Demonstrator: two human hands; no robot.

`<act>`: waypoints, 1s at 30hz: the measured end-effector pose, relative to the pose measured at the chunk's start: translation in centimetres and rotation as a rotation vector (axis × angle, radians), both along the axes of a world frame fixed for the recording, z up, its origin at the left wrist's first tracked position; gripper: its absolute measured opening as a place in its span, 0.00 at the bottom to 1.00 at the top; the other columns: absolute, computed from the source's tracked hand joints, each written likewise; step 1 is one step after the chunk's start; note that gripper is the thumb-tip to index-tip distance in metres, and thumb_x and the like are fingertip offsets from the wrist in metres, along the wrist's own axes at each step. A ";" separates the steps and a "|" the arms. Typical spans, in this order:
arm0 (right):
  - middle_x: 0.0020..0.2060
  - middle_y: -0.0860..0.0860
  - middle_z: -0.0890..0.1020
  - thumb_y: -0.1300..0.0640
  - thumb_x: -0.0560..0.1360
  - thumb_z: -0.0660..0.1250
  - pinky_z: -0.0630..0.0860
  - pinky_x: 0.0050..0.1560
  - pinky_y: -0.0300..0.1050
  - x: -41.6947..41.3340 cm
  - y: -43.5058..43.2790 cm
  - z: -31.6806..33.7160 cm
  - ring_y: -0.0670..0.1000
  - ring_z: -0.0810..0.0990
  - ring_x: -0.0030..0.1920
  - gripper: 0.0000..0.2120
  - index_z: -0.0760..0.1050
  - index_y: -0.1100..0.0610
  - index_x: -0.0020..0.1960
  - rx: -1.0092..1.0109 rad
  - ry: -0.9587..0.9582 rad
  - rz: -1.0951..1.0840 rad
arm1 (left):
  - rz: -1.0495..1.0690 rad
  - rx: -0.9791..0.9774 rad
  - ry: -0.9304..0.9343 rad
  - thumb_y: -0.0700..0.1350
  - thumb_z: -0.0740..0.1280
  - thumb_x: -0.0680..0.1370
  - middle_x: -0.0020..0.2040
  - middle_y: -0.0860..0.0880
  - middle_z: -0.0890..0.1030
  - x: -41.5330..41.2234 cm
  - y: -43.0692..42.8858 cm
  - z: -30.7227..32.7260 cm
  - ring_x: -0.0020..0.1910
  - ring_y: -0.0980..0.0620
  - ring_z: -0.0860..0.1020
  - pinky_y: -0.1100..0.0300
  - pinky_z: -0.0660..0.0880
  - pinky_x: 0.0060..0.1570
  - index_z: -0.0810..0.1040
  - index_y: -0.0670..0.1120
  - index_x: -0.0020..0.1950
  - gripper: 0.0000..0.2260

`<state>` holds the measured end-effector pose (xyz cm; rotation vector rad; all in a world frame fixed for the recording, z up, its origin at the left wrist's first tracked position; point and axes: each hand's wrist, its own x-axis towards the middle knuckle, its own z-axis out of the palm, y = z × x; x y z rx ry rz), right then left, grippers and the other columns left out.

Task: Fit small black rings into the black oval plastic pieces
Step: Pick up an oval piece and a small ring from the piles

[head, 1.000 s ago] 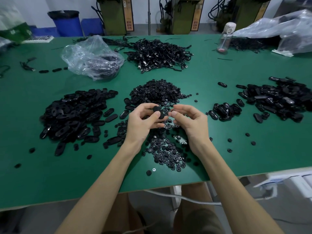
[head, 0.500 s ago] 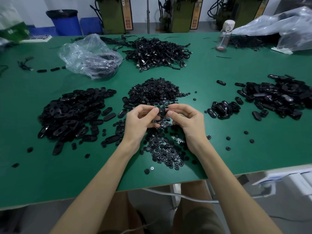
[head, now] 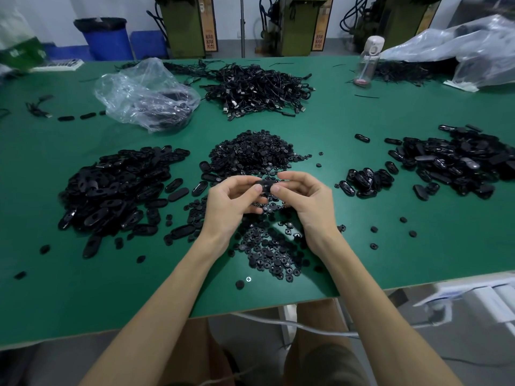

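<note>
Both hands, left [head: 232, 203] and right [head: 305, 200], pinch one oval piece [head: 265, 184] between them above the desk [head: 362, 257], likely steadying it while a ring seats.

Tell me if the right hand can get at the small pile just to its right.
Probably yes: only bare table lies between the right hand and the small pile. But it and the left hand both pinch an oval piece, so it must let go first.
</note>
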<state>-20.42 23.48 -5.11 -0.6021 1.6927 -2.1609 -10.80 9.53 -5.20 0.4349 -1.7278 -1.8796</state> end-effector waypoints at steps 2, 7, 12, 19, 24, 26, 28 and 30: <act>0.43 0.53 0.88 0.65 0.72 0.79 0.80 0.47 0.38 0.0 -0.1 -0.1 0.48 0.86 0.44 0.13 0.83 0.58 0.55 0.012 0.008 -0.010 | -0.013 -0.018 0.004 0.37 0.73 0.79 0.47 0.44 0.88 0.0 0.0 -0.1 0.45 0.48 0.86 0.57 0.83 0.41 0.84 0.40 0.56 0.06; 0.41 0.51 0.88 0.65 0.73 0.78 0.79 0.47 0.37 0.1 -0.1 -0.1 0.46 0.85 0.43 0.11 0.83 0.58 0.54 0.031 0.036 -0.047 | -0.030 -0.066 0.002 0.39 0.75 0.78 0.46 0.44 0.87 -0.1 0.1 -0.1 0.43 0.48 0.86 0.57 0.83 0.40 0.84 0.41 0.56 0.07; 0.42 0.53 0.88 0.65 0.72 0.79 0.80 0.48 0.39 0.1 -0.2 -0.1 0.49 0.85 0.44 0.10 0.84 0.58 0.52 0.045 0.037 -0.048 | -0.038 -0.087 0.011 0.39 0.75 0.78 0.45 0.44 0.87 -0.1 0.1 -0.3 0.43 0.48 0.86 0.58 0.82 0.39 0.84 0.42 0.55 0.06; 0.41 0.50 0.87 0.65 0.72 0.78 0.79 0.46 0.38 0.1 -0.2 -0.2 0.47 0.84 0.43 0.09 0.84 0.58 0.51 0.066 0.097 -0.036 | -0.045 -0.122 0.014 0.38 0.75 0.78 0.45 0.44 0.87 0.0 0.1 -0.2 0.43 0.47 0.86 0.58 0.82 0.40 0.84 0.41 0.55 0.06; 0.41 0.48 0.87 0.63 0.72 0.80 0.79 0.47 0.38 0.1 0.1 -0.2 0.45 0.84 0.43 0.09 0.83 0.54 0.48 0.082 0.163 -0.044 | -0.055 -0.149 0.018 0.37 0.75 0.78 0.46 0.45 0.88 0.2 0.2 0.0 0.44 0.46 0.87 0.60 0.81 0.40 0.83 0.40 0.55 0.06; 0.42 0.49 0.86 0.62 0.71 0.80 0.79 0.48 0.38 0.1 0.1 -0.2 0.44 0.82 0.43 0.09 0.83 0.54 0.48 0.087 0.193 -0.049 | -0.061 -0.163 0.022 0.37 0.74 0.78 0.46 0.45 0.88 0.2 0.3 0.1 0.44 0.47 0.87 0.61 0.81 0.40 0.83 0.40 0.55 0.06; 0.46 0.55 0.85 0.60 0.71 0.81 0.77 0.49 0.39 0.0 0.1 -0.3 0.44 0.79 0.43 0.10 0.83 0.52 0.48 0.119 0.221 -0.068 | -0.073 -0.168 0.030 0.36 0.74 0.79 0.46 0.45 0.88 0.2 0.3 0.1 0.43 0.48 0.87 0.62 0.81 0.40 0.83 0.40 0.54 0.06; 0.48 0.54 0.83 0.59 0.70 0.81 0.76 0.48 0.39 0.0 0.1 -0.3 0.43 0.78 0.43 0.12 0.83 0.50 0.50 0.129 0.212 -0.071 | -0.083 -0.159 0.044 0.35 0.73 0.79 0.47 0.45 0.88 0.3 0.3 0.2 0.42 0.49 0.86 0.62 0.80 0.40 0.82 0.40 0.55 0.05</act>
